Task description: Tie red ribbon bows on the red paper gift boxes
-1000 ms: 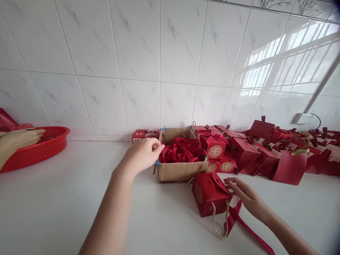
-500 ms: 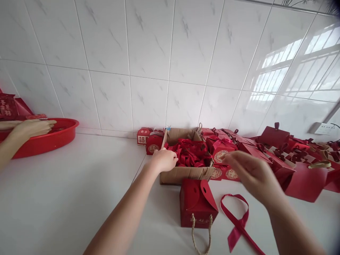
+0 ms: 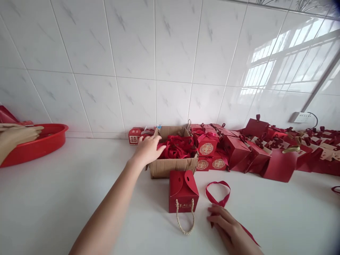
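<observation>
At the left edge of the cardboard box (image 3: 172, 168), my left hand (image 3: 147, 150) is open, its thumb and a raised finger apart. It partly covers a red gift box behind it. The cardboard box holds a heap of red ribbons (image 3: 180, 147). My right hand (image 3: 230, 228) presses down on the white surface, fingers bent and closed over a loose red ribbon (image 3: 218, 184) whose looped end shows beyond the fingers. Between my hands stands a red gift box (image 3: 183, 193), closed at the top, with one beige rope handle hanging down its front.
Many red gift boxes (image 3: 239, 152) are stacked along the tiled wall at right. A small red box (image 3: 134, 137) stands left of the cardboard box. At far left, another person's hands (image 3: 22, 136) are over a red plastic basin (image 3: 53, 140). A wall socket (image 3: 300, 117) is at right.
My right hand has come down from beside the stacked boxes onto the loose ribbon. My left hand has moved off the ribbon heap to the box's left edge and spread. The view has shifted.
</observation>
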The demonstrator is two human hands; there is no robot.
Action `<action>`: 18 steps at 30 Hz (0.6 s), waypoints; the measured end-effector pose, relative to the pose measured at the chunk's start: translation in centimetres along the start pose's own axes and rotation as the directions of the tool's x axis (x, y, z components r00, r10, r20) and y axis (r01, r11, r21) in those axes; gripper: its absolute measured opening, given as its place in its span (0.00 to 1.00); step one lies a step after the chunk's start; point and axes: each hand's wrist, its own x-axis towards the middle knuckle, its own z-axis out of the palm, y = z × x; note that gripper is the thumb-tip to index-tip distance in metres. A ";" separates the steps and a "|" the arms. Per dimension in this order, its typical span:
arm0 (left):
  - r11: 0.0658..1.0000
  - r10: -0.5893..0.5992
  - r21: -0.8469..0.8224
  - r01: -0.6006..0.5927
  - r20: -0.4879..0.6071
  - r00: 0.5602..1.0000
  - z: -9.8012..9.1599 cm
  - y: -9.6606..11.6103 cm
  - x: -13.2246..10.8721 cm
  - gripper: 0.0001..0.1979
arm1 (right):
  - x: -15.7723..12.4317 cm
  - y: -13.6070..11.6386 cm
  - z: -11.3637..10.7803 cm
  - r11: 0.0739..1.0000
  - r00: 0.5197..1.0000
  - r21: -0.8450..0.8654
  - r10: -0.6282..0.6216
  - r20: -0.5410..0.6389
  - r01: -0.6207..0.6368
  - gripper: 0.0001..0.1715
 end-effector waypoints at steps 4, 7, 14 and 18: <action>0.978 0.006 -0.198 -0.061 -0.267 0.964 -2.8 2.2 -2.9 0.21 | -0.5 1.1 1.2 0.982 0.991 0.169 0.103 -0.083 -0.088 0.13; 0.967 0.078 -0.221 -0.127 -0.218 0.973 -3.0 3.2 -7.8 0.26 | -0.4 0.8 0.5 0.961 0.984 0.255 0.140 -0.110 -0.108 0.11; 0.996 0.067 -0.068 -0.053 0.230 0.971 0.2 -1.0 -22.4 0.22 | -1.3 0.7 -0.4 0.943 0.985 0.326 0.118 -0.125 -0.071 0.12; 0.999 -0.051 0.012 0.049 0.242 0.969 2.3 -2.1 -26.9 0.21 | -1.8 0.8 -0.7 0.887 0.971 0.443 0.203 -0.124 -0.129 0.14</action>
